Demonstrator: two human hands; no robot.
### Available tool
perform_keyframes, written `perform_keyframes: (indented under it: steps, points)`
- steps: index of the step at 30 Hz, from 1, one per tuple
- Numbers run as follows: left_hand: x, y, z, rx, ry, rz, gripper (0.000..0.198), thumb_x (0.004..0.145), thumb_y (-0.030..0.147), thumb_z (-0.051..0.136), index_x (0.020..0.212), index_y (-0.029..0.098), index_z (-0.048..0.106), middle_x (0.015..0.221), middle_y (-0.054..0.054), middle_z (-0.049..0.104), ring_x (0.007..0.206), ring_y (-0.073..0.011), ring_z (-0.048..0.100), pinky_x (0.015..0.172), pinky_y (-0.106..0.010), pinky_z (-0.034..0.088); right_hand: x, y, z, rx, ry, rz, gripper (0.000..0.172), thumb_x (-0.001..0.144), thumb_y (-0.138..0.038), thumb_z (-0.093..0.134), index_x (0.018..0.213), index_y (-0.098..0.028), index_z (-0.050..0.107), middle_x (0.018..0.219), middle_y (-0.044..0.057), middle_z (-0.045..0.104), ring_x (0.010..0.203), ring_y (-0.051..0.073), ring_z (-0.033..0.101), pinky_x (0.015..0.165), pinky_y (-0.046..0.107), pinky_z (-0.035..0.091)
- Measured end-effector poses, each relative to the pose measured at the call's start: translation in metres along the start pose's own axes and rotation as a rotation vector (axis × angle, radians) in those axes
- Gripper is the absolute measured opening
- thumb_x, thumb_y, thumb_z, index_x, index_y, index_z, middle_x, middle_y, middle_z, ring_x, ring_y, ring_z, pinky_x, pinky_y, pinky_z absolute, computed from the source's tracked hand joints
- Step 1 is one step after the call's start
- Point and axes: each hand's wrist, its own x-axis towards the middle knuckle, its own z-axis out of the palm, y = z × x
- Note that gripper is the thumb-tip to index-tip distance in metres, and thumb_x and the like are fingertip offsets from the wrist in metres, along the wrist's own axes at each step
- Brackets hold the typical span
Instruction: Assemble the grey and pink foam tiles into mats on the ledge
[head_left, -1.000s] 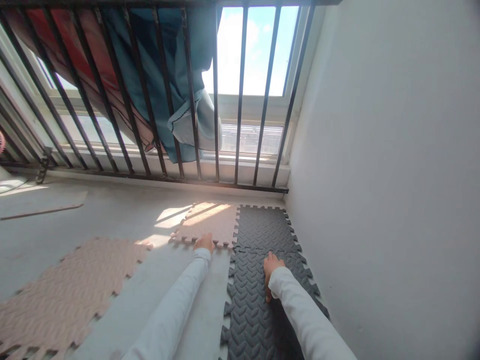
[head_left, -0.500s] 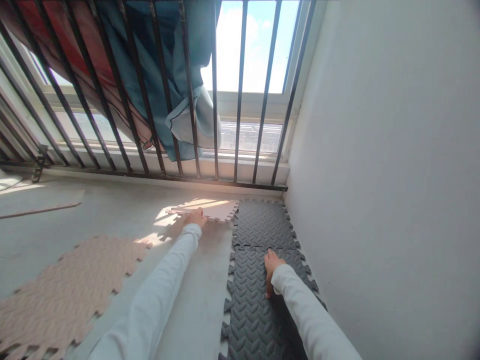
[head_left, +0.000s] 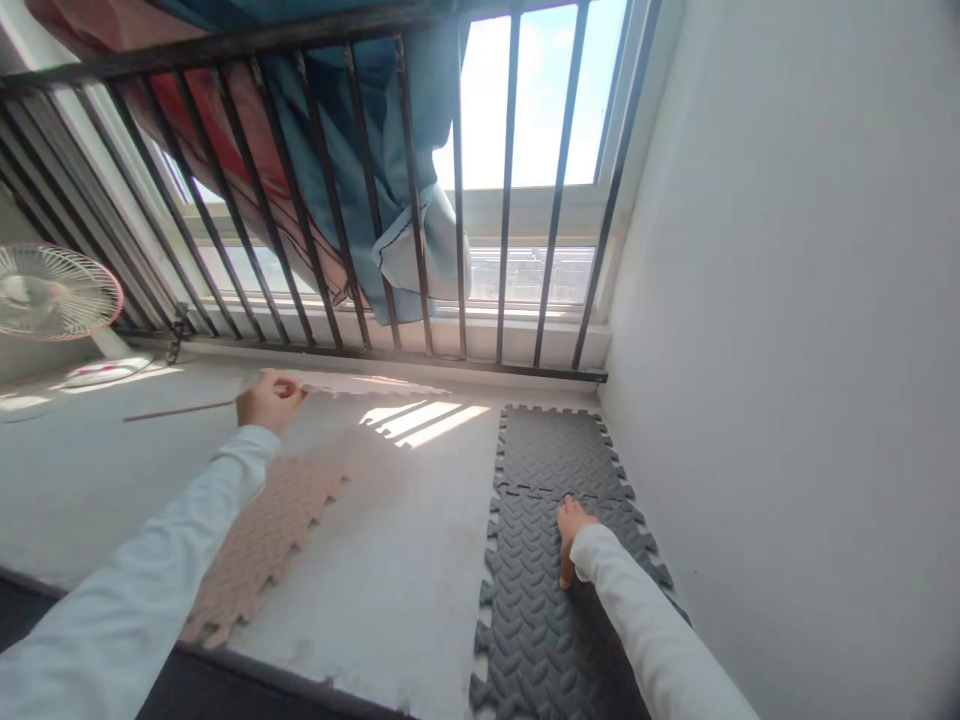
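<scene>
My left hand [head_left: 271,398] is closed on the near left corner of a pale pink foam mat tile [head_left: 367,384]. The tile is raised off the floor and seen almost edge-on, with its shadow beneath. My right hand [head_left: 574,530] rests palm down on a dark grey foam mat tile [head_left: 517,600], its fingers stretched out and holding nothing. Beyond it, a second dark grey tile [head_left: 555,440] joins that one along a toothed seam. Below my left forearm, more pink foam matting [head_left: 277,530] lies on the floor, partly covered by my sleeve.
A white wall [head_left: 787,350] borders the dark tiles on the right. Black railings [head_left: 420,240] cross in front of the window, with a red and blue cloth [head_left: 330,170] hanging behind them. A fan [head_left: 52,295] stands at far left, near a thin strip [head_left: 176,410] on the floor.
My left hand has lifted the pink foam mat tile from beside the dark tiles and carried it left. My right hand stays on the dark mat. The view has shifted left, bringing in the fan.
</scene>
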Motion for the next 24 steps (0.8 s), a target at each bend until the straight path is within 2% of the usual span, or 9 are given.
perform_keyframes:
  steps: [2,5,6,9,11,12,16,19,24]
  points:
    - [-0.019,-0.045,-0.018,-0.017,0.056,-0.049,0.016,0.067,0.027,0.057,0.08,0.017,0.054,0.077,0.006,0.061,0.083,-0.01,0.057,0.074,-0.019,0.042,0.002,0.0,0.001,-0.004,0.005,0.003,0.124,0.022,-0.024,0.082,0.133,-0.009,0.028,0.143,0.021,0.013,0.132,0.03,0.014,0.103,0.041,0.03]
    - [-0.06,-0.122,-0.032,-0.048,0.134,-0.203,0.011,0.064,0.025,0.055,0.074,0.023,0.052,0.072,0.011,0.061,0.078,-0.0099,0.058,0.071,-0.018,0.043,0.004,0.0,0.002,-0.005,0.005,0.002,0.124,0.022,-0.023,0.082,0.133,-0.009,0.027,0.143,0.021,0.01,0.132,0.03,0.012,0.104,0.041,0.028]
    - [-0.076,-0.148,-0.033,-0.05,0.106,-0.245,0.008,0.064,0.026,0.053,0.071,0.025,0.051,0.069,0.012,0.06,0.077,-0.0101,0.058,0.071,-0.018,0.043,0.005,0.001,0.002,-0.005,-0.001,0.0,0.124,0.023,-0.023,0.081,0.133,-0.009,0.027,0.143,0.021,0.009,0.132,0.03,0.012,0.104,0.041,0.028]
    - [-0.123,-0.218,-0.034,0.099,-0.16,-0.313,0.007,0.056,0.029,0.056,0.055,0.025,0.051,0.057,0.011,0.059,0.07,-0.0138,0.058,0.068,-0.022,0.044,0.006,0.001,0.001,-0.001,-0.015,0.001,0.121,0.024,-0.024,0.081,0.132,-0.006,0.028,0.143,0.021,0.008,0.132,0.03,0.011,0.104,0.041,0.029]
    - [-0.149,-0.252,-0.033,0.18,-0.259,-0.296,0.007,0.055,0.03,0.054,0.051,0.024,0.052,0.061,0.007,0.061,0.067,-0.0156,0.059,0.066,-0.023,0.045,0.007,0.002,0.002,-0.002,-0.021,0.001,0.122,0.024,-0.024,0.081,0.132,-0.006,0.027,0.144,0.021,0.006,0.132,0.03,0.01,0.104,0.042,0.029]
    - [-0.158,-0.265,-0.032,0.211,-0.252,-0.293,0.008,0.056,0.031,0.052,0.051,0.024,0.052,0.064,0.005,0.063,0.067,-0.016,0.059,0.065,-0.024,0.045,0.008,0.003,0.002,-0.005,-0.025,0.001,0.123,0.024,-0.025,0.081,0.133,-0.006,0.025,0.144,0.021,0.005,0.132,0.03,0.009,0.104,0.043,0.028]
    - [-0.173,-0.285,-0.034,0.334,-0.181,-0.269,0.013,0.064,0.033,0.045,0.058,0.024,0.054,0.075,-0.001,0.064,0.07,-0.0169,0.058,0.063,-0.025,0.045,0.011,0.005,0.005,-0.004,-0.034,-0.008,0.127,0.023,-0.027,0.08,0.135,-0.007,0.022,0.144,0.02,0.003,0.133,0.029,0.007,0.105,0.043,0.026]
    - [-0.166,-0.28,-0.034,0.392,-0.158,-0.215,0.014,0.067,0.032,0.042,0.061,0.024,0.052,0.078,-0.003,0.063,0.072,-0.0172,0.057,0.064,-0.025,0.045,0.012,0.006,0.006,-0.011,-0.035,-0.002,0.13,0.023,-0.029,0.081,0.135,-0.006,0.019,0.144,0.02,0.003,0.133,0.028,0.007,0.106,0.042,0.025]
    - [-0.149,-0.262,-0.025,0.45,-0.231,-0.211,0.016,0.068,0.033,0.045,0.059,0.022,0.051,0.079,-0.005,0.063,0.072,-0.0186,0.057,0.063,-0.025,0.043,0.009,0.003,0.003,-0.009,-0.046,-0.002,0.133,0.021,-0.028,0.082,0.134,-0.001,0.018,0.143,0.023,0.003,0.133,0.029,0.006,0.107,0.039,0.024]
